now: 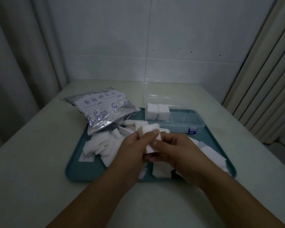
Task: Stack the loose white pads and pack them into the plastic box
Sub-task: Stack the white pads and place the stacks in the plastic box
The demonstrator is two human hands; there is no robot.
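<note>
1. The left hand and the right hand meet over the middle of the teal tray, both curled round one small stack of white pads; the thumbs press on its near face.
2. The held stack is a neat white block, its edges roughly squared, tilted with its top leaning away from the person.
3. Loose pads lie scattered on the tray to the left of the hands, under them and to their right, overlapping in uneven heaps; some reach the tray's right rim.
4. Beyond the hands stands the clear plastic box, lid open, with two upright packed stacks at its left end; the rest of the box to their right shows bare room.
5. A silvery printed bag lies beyond and left of the hands, its mouth resting over the tray's far left corner.
6. The pale bench shows open surface left of the tray and nearer than it, beneath the forearms.
</note>
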